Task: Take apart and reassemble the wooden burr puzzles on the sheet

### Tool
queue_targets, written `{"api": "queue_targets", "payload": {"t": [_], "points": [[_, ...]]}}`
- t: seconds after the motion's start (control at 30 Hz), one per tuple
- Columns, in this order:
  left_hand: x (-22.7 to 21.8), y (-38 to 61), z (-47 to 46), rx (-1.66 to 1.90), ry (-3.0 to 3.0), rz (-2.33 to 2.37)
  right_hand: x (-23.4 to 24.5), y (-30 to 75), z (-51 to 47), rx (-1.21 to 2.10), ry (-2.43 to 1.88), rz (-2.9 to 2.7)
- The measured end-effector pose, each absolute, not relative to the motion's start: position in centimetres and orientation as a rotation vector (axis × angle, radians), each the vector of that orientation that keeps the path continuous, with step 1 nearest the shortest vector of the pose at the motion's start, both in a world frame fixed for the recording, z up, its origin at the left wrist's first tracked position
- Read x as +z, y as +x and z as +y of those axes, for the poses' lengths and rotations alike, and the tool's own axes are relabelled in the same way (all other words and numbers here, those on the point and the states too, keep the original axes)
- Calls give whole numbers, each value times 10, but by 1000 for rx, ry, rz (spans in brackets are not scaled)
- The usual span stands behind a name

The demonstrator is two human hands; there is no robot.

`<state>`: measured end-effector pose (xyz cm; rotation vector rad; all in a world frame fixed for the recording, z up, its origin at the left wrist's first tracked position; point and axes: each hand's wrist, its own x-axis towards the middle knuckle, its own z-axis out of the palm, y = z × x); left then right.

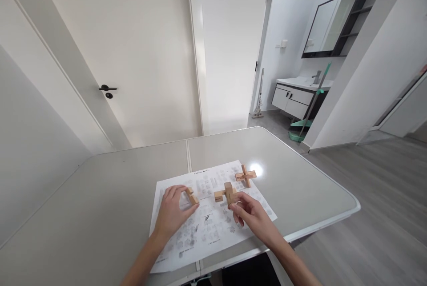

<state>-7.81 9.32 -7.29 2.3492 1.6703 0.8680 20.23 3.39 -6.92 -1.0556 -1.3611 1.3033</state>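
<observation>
Right hand [248, 212] pinches pale wooden cross [227, 193]; left hand [173, 208], short block [192, 197].

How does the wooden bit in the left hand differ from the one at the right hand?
The single block in the left hand is one short bar, while the crossed assembly at the right hand is several bars joined. The single block looks smaller. It lies slanted, whereas the crossed assembly has one bar standing upright. Both are pale wood, pinched by fingertips over the printed sheet.
</observation>
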Motion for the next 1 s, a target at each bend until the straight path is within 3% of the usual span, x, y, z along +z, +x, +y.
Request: {"api": "queue_targets", "payload": {"t": [0.37,0.5,0.7,1.0], "points": [[-94,-123,93,881,2082,2156,-70,195,32,1335,-1067,-1396],[-74,-103,76,1091,2112,1820,-67,192,30,1334,-1090,-1435],[-35,-54,45,723,2057,1307,-64,184,28,1318,-1093,-1498],[-27,-32,41,674,2045,1202,-60,182,24,1399,-1041,-1535]]}}
